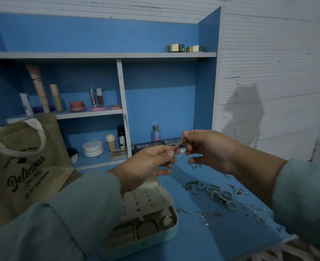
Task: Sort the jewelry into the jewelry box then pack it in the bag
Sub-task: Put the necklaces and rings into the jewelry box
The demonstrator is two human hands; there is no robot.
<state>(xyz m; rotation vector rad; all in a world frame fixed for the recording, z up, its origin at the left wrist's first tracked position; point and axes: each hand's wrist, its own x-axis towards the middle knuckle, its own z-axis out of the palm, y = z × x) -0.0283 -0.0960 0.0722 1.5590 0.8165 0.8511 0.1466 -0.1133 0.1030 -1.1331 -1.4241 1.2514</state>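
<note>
My left hand (148, 162) and my right hand (208, 149) are raised above the blue table (202, 240), each pinching an end of a gold chain (180, 145) stretched between them. A thin strand hangs from it. Below my left forearm lies the open pale jewelry box (151, 236); its lid panel carries small studs and its tray holds round bangles. Loose silver rings and pendants (219, 194) are scattered on the table to the right of the box. A tan burlap bag (21, 166) printed "Delicious" stands at the left.
A blue shelf unit rises behind the table, with cosmetics (76, 104) on the middle shelf, jars and palettes (93, 148) on the lower one, and two gold tins (174, 48) on top. A white slatted wall is at the right. A patterned cloth (279, 251) shows at the table's near edge.
</note>
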